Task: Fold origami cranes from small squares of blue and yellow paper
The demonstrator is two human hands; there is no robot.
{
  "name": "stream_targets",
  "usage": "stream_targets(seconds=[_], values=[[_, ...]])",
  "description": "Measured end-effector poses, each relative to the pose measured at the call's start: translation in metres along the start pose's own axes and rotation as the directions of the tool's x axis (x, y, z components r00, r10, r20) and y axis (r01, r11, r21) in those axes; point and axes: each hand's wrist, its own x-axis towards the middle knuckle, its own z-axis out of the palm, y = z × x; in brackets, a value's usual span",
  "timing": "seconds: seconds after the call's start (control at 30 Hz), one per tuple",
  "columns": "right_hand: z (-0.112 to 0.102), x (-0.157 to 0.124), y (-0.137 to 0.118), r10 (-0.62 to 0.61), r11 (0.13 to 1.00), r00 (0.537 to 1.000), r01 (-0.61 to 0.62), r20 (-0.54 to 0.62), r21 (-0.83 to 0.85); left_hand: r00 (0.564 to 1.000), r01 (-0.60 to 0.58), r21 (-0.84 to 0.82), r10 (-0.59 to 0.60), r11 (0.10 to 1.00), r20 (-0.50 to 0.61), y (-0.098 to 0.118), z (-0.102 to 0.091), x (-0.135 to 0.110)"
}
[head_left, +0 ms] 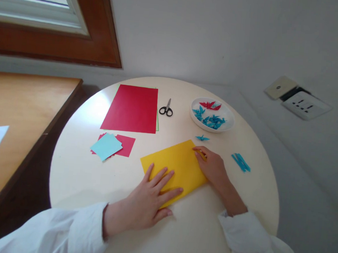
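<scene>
A yellow sheet of paper lies folded on the round cream table in front of me. My left hand rests flat on its near left part, fingers spread. My right hand presses on the sheet's right edge, fingers curled down onto the paper near the far corner. Both sleeves are white.
A large red sheet lies at the far left over a green one, with small red and light blue squares in front of it. Black scissors, a white dish of blue and red paper cranes, one loose blue crane and blue paper strips lie beyond and right.
</scene>
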Motion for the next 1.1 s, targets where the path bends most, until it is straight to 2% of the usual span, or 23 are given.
stream_targets(seconds=[0.37,0.77,0.93,1.1], values=[[-0.003,-0.001,-0.012,0.042,0.988,0.996,-0.030,0.075,-0.149,0.994,0.028,-0.030,-0.025,0.999,0.102,0.003,-0.005,0.002],[0.002,-0.009,-0.023,0.038,0.914,0.997,-0.008,0.066,-0.407,0.992,0.044,-0.001,-0.043,0.999,0.121,0.007,-0.008,0.003],[0.002,-0.012,-0.024,0.009,0.896,0.998,0.022,0.067,-0.444,0.989,0.044,0.024,-0.047,0.999,0.141,0.009,-0.011,0.005],[0.007,-0.014,-0.018,-0.064,0.869,0.998,0.061,0.011,-0.491,0.983,0.045,0.045,-0.052,0.998,0.176,0.012,-0.016,0.006]])
